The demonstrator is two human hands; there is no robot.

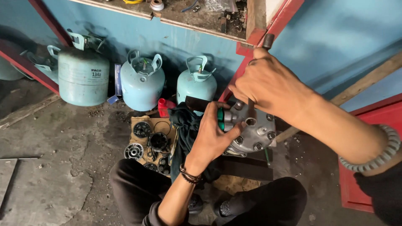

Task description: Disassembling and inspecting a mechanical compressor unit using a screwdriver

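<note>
Between the knees, the left hand (213, 138) grips a grey compressor (251, 134), bolts still in; the right hand (268, 83) clasps a tool (266, 42); removed parts (148, 144) lie leftward.

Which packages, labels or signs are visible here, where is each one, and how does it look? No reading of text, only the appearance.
White label: on the big pale blue gas cylinder at left; small rectangle with dark print.
Blue package: between that cylinder and the middle cylinder by the wall; narrow, upright, dark blue.
Clear plastic bag: on the shelf at top; crumpled, see-through.
No signs or screens are in view.
</note>
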